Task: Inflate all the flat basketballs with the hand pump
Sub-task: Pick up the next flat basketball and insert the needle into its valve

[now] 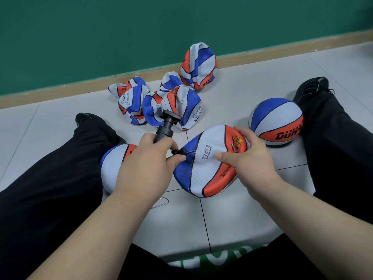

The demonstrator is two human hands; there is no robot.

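The left hand is clenched around the lower end of the black hand pump, thumb and forefinger pinching its nozzle, and the pump's handle slants up and away beyond the knuckles. The needle at the fingertips meets the seam of a half-flat basketball, which rests on the floor between both hands. The right hand grasps this ball, fingers curled over its top edge and thumb pressed on the white panel. Beyond both hands lies a pile of flat basketballs. A round ball sits just past the right hand, another ball under the left wrist, and a paper clip lies beside the left forearm
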